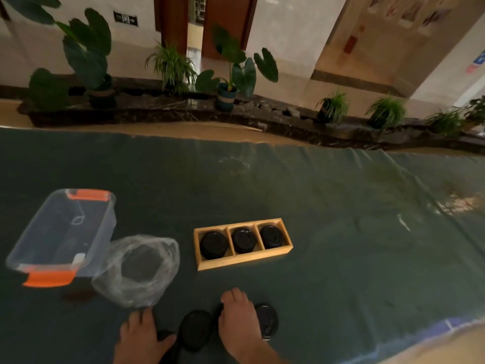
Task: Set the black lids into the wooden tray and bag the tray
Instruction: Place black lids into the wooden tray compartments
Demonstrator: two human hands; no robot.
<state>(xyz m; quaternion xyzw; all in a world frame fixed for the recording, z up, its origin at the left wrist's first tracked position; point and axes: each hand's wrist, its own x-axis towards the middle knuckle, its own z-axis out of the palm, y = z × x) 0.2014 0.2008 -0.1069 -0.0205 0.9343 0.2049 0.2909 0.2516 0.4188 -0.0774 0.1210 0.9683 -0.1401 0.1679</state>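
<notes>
Head view, the only one: the wooden tray lies on the green-covered bench, straight ahead of the two hands and a little toward the right one; its long axis runs left to right, slightly tilted up at the right end, with three compartments in a row, and each compartment already shows black lids stacked inside; the right hand lies flat, fingers spread, over a loose lid at the near edge, pressing or covering it, not yet closed around it; the left hand rests beside another loose lid, thumb touching a dark piece that I cannot make out; the right hand is nearer to the tray, so I judge the reach goes forward from there; the clear plastic bag sits open to the left of the tray, nearer the left hand, just beside a clear bin with orange handles.
</notes>
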